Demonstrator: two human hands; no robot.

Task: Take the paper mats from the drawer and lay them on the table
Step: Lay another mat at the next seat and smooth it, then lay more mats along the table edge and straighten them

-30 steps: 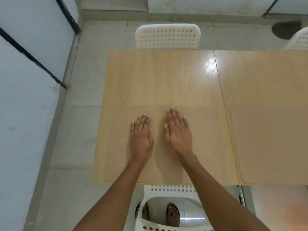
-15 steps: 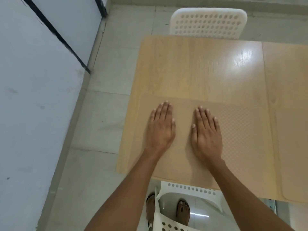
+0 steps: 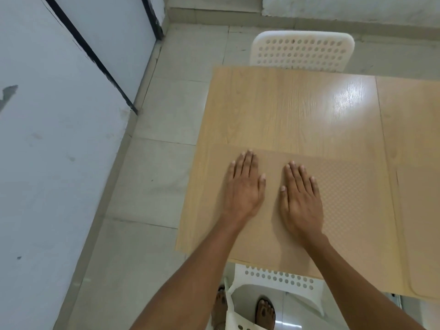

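Observation:
A tan paper mat (image 3: 352,210) with a fine dotted texture lies flat on the near part of the light wooden table (image 3: 285,110). My left hand (image 3: 245,186) and my right hand (image 3: 300,198) rest palm down on the mat, side by side, fingers straight and slightly apart, holding nothing. A second paper mat (image 3: 421,225) lies flat on the adjoining table section at the right, partly cut off by the frame edge. No drawer is in view.
A white perforated chair (image 3: 302,51) stands at the table's far side. Another white chair (image 3: 276,291) is below me at the near edge, with my feet beside it. A pale wall (image 3: 47,139) with black strips runs along the left; tiled floor lies between.
The view has swung left, so the table sits further right in the frame. My hands have slid a little apart on the mat and stay flat.

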